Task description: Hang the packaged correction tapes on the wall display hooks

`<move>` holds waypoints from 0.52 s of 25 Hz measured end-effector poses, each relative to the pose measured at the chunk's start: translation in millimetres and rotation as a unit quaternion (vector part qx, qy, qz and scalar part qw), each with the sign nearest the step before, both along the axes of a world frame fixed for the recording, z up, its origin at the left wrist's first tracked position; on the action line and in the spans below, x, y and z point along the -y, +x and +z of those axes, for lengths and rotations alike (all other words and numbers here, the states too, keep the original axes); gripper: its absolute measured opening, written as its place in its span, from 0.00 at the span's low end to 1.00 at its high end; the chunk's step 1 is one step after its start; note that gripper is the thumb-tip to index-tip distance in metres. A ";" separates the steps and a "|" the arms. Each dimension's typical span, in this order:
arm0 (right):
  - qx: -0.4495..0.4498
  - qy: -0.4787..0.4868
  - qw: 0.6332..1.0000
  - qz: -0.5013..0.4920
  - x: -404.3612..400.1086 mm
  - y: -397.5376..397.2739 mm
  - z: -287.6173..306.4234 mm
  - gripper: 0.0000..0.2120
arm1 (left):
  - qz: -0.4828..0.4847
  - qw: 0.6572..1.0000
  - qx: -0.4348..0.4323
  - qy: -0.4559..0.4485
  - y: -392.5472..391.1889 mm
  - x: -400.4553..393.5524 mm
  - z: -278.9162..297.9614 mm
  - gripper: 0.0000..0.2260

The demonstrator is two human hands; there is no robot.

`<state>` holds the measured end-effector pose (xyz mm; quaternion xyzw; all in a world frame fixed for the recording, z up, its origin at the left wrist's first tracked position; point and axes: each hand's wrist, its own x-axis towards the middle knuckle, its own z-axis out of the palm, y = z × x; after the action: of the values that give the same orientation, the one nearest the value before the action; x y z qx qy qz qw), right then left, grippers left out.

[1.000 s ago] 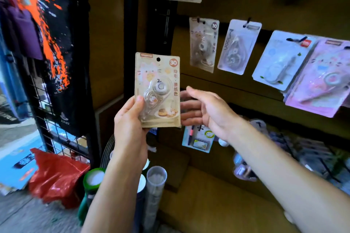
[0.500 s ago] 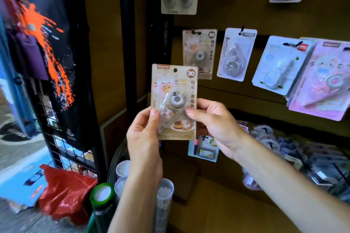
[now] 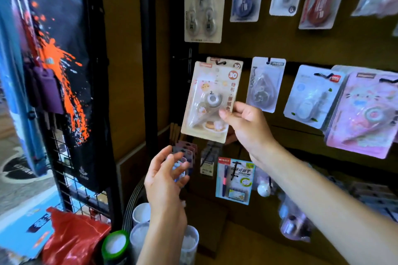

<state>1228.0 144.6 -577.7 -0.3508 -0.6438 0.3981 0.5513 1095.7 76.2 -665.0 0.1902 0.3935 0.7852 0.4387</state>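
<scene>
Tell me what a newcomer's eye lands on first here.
The right hand pinches a beige correction tape pack up against a matching pack already hung on the wall. At left hangs a black bag splashed with orange; the left hand hovers open below.

On my left I see a black bag [image 3: 71, 84] with orange splatter hanging on a wire grid [image 3: 71, 180]. Below it lies a red plastic bag [image 3: 73, 241], beside white cups [image 3: 141, 213] and a green-rimmed tube [image 3: 116, 243].
</scene>
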 end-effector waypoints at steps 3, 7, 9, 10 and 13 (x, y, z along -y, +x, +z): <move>0.036 0.002 0.998 -0.042 -10.1 -2.8 25.1 0.09 | 0.000 1.000 -0.006 -0.022 0.8 -0.4 -1.6 0.11; 0.092 -0.044 0.991 -0.089 -17.2 -7.0 31.0 0.07 | -0.005 1.000 -0.010 -0.025 5.9 -0.1 1.9 0.11; 0.085 -0.070 0.989 -0.099 -21.2 -7.5 32.0 0.05 | -0.012 0.999 -0.017 -0.027 7.7 0.0 0.9 0.11; 0.080 -0.081 0.988 -0.104 -24.6 -6.8 32.1 0.03 | -0.013 0.999 -0.020 -0.028 7.7 -0.3 0.0 0.12; 0.093 -0.091 0.981 -0.147 -40.9 -2.6 36.8 0.02 | -0.016 0.999 -0.027 -0.030 9.3 -0.5 0.7 0.11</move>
<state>1225.4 185.4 -540.9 -0.5255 -0.5951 0.3354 0.5071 1105.0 76.8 -664.3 0.2046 0.4256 0.7605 0.4457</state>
